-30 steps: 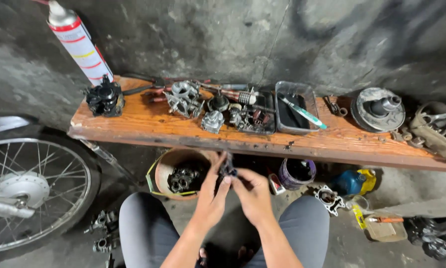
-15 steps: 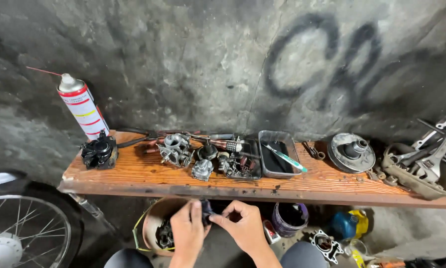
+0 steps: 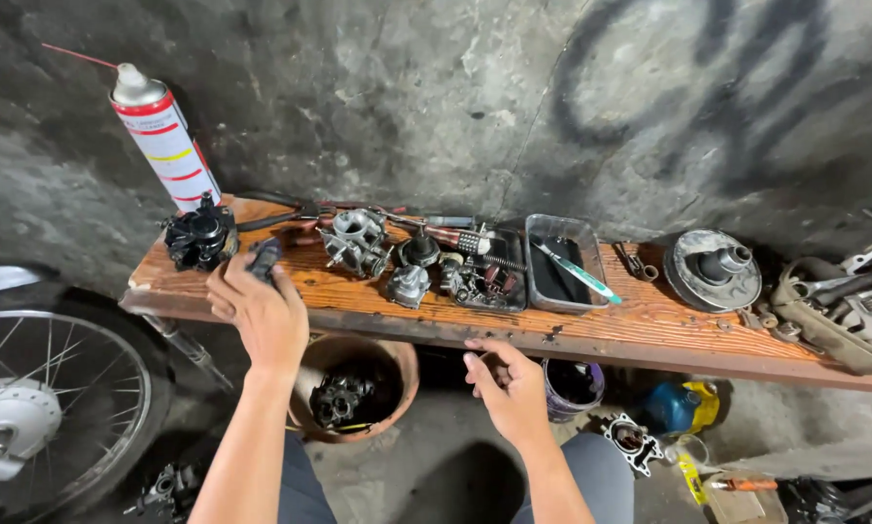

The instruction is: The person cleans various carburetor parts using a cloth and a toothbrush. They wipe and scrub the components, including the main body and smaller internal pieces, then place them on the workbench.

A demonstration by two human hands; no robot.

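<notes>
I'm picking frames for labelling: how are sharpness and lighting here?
Head view: the wooden shelf and spray can are sharp and evenly lit; the left hand and the dark part it grips are slightly soft; below the shelf lies shadow; edges bend from wide-angle distortion.

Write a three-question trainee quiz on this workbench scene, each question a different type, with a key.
1. True or false: the left hand holds a small dark part over the long orange-brown wooden plank.
2. Which stands at the plank's left end? A) white spray can with red bands B) grey rectangular metal tray C) round grey metal pulley
3. Fill in: the right hand is ___ the plank's front edge, fingers curled, gripping nothing visible.

Key: 1 true; 2 A; 3 below
</notes>
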